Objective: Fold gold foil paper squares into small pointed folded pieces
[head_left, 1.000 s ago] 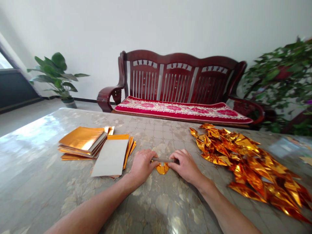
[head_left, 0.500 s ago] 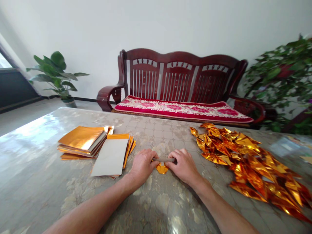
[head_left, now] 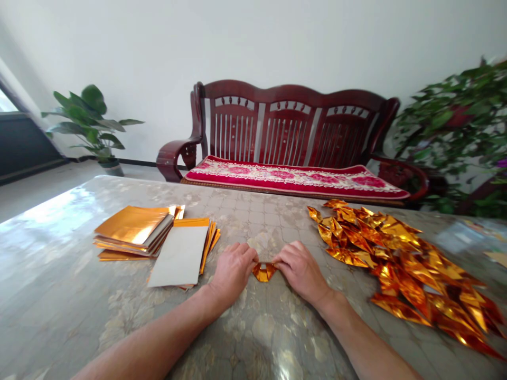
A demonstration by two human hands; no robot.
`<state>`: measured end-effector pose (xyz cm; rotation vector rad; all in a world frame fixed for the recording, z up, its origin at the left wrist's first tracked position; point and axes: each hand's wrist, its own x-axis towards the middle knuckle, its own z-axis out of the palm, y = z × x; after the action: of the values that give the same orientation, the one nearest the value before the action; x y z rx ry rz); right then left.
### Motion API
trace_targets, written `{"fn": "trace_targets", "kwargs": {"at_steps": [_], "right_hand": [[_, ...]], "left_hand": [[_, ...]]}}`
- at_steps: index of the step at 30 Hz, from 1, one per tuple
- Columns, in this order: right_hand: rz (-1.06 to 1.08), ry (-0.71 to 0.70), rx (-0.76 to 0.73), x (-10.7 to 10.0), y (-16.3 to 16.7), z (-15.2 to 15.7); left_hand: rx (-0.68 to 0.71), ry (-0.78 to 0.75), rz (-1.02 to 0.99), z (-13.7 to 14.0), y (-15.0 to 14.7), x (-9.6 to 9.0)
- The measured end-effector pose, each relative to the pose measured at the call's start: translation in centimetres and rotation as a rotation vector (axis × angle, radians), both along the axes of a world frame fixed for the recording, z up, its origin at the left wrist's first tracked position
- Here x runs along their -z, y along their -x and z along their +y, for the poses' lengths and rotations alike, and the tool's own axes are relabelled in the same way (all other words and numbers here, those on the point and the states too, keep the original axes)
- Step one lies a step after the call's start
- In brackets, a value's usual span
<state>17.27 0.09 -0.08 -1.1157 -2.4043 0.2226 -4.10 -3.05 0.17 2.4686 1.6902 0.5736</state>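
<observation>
Left hand [head_left: 235,269] and right hand [head_left: 303,272] pinch folded gold foil paper [head_left: 263,273] at nine and three o'clock. Its earlier grey strip — now hidden

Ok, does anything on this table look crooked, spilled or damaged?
Slightly: the grey-topped paper stack isn't squared up, with gold sheets fanning out along its right side. No spill or tear shows, and the folded gold piece looks fairly even.

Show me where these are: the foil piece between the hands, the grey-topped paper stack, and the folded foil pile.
Foil piece [head_left: 264,275]: head view, on its folded front face.
Paper stack [head_left: 180,256]: head view, on its grey top.
Foil pile [head_left: 412,270]: head view, near its middle.
</observation>
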Motion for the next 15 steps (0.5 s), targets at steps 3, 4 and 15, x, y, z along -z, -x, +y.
{"fn": "trace_targets", "kwargs": {"at_steps": [3,4,15], "right_hand": [[-0.043,-0.044,-0.012,-0.1,-0.3,0.0],[-0.059,-0.061,-0.019,-0.1,-0.4,0.0],[-0.134,-0.246,-0.109,0.0,-0.6,-0.1]], "left_hand": [[0.013,-0.037,0.074,-0.2,0.0,-0.1],[0.018,-0.053,0.094,-0.2,0.0,0.0],[0.082,-0.182,0.191,-0.3,1.0,0.9]]}}
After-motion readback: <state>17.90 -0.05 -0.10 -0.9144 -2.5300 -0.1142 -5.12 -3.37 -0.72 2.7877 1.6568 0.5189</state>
